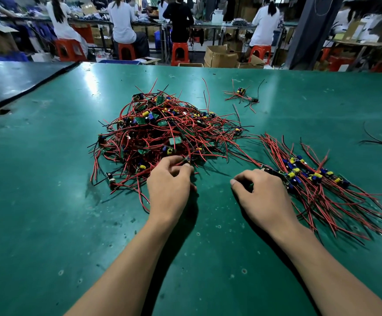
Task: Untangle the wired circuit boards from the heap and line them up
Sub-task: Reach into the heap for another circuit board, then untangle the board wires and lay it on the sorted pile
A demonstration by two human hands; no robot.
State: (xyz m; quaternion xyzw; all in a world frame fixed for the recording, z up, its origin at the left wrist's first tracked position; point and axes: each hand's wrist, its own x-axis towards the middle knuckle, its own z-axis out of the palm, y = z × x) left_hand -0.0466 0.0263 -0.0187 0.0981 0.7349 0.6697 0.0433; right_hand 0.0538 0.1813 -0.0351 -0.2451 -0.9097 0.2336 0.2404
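Left hand [169, 185] pinches a red wire [188, 153] at heap's [162, 128] near edge, right hand [260, 192] grips row's [317, 179] end board [276, 173]: draw out slowly, easing snags free.

Heap [162, 131]: tangled red and black wires with small green boards, mid-table, just beyond the left hand.
Left hand [169, 183]: at the heap's near edge, thumb and forefinger pinching a red wire [188, 152].
Right hand [260, 192]: curled, knuckles up, fingertips at the row's left end; grip hidden.
Row [317, 179]: boards side by side at right, wires fanned near and far.
Small cluster [242, 94]: far right, well apart from the heap.
Table [48, 201]: green mat.
Background: people [122, 21] seated on red stools [179, 53].
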